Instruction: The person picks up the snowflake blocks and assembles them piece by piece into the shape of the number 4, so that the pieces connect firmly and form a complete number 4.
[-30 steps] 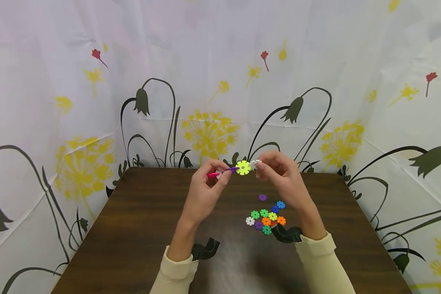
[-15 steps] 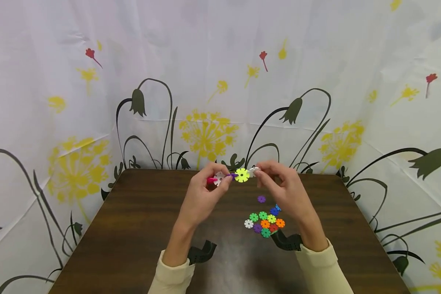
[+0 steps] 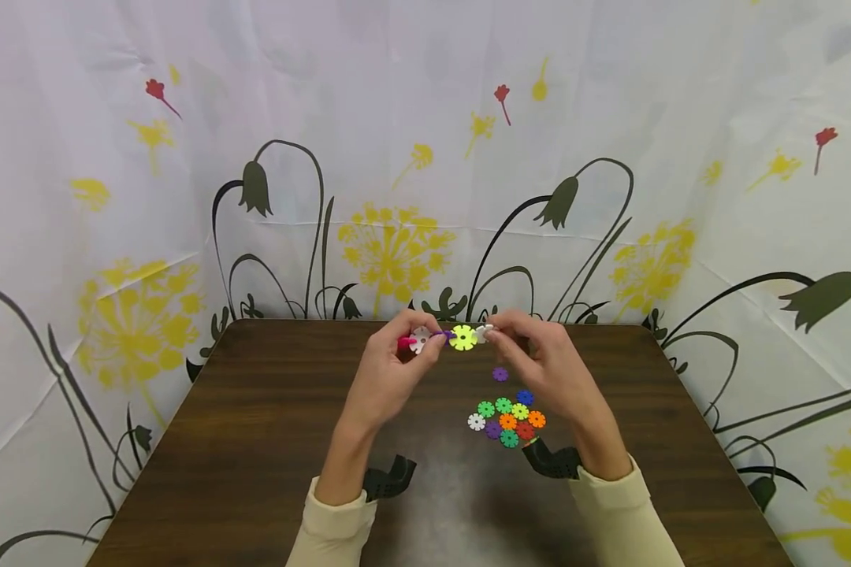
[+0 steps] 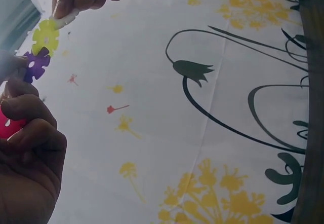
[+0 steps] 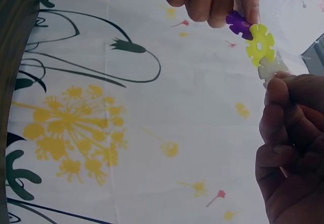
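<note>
One chain of notched discs [image 3: 463,338] held raised, just short of the tabletop [image 3: 269,417]'s far edge as seen from the head: left hand [image 3: 395,368] pinching the purple disc [image 4: 37,65], right hand [image 3: 551,364] pinching the white end disc [image 5: 272,70], yellow disc [image 5: 259,45] bridging the gap. Loose discs [image 3: 508,422] lie below, near the right forearm [image 3: 605,450]; wider wood runs from left forearm [image 3: 347,466] to left edge.

Compared with one second ago, the right hand [image 3: 549,366] has moved nearer the left hand [image 3: 385,374] and now hides the light-blue disc; the red disc [image 3: 525,431] shows more fully.
</note>
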### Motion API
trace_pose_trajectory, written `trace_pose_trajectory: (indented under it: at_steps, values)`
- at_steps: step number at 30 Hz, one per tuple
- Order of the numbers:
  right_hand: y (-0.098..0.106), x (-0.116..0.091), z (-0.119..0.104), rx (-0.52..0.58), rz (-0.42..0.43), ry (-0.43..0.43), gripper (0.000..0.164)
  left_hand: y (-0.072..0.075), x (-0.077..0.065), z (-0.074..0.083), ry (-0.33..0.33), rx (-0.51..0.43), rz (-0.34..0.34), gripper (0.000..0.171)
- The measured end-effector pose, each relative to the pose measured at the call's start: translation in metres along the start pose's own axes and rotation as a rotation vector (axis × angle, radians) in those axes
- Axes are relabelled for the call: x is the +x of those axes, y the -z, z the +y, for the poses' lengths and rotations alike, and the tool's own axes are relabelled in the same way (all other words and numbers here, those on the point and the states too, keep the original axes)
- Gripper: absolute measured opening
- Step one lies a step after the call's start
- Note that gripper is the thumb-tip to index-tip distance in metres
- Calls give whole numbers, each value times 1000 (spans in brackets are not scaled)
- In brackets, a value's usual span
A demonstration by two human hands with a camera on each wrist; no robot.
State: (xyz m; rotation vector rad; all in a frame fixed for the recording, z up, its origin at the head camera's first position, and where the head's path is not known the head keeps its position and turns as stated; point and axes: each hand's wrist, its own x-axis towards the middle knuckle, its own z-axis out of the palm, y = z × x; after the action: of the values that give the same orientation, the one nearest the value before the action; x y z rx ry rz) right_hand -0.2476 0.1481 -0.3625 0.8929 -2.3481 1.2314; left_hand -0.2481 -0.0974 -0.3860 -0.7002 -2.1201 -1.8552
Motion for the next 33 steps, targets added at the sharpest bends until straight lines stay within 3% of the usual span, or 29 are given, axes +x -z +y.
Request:
trace_pose_trajectory:
  at_steps: [7,13,19,22,33]
  values:
    - [-6,-3,6,42,39,-14,13,-3,1,-6,-25,23,-2,8]
    - [-15,-5,10,118,96,-47,14,-11,0,-16,-66,10,61,7]
    - [-25,-9,11,173,178,-46,17,-22,-7,-24,-64,-30,125,7]
    - [-26,-8,12,168,179,-45,16,-24,-9,-27,-59,-42,132,7]
    - [-21,-13,11,86,100,-99,14,-21,-10,-35,-39,-44,46,9]
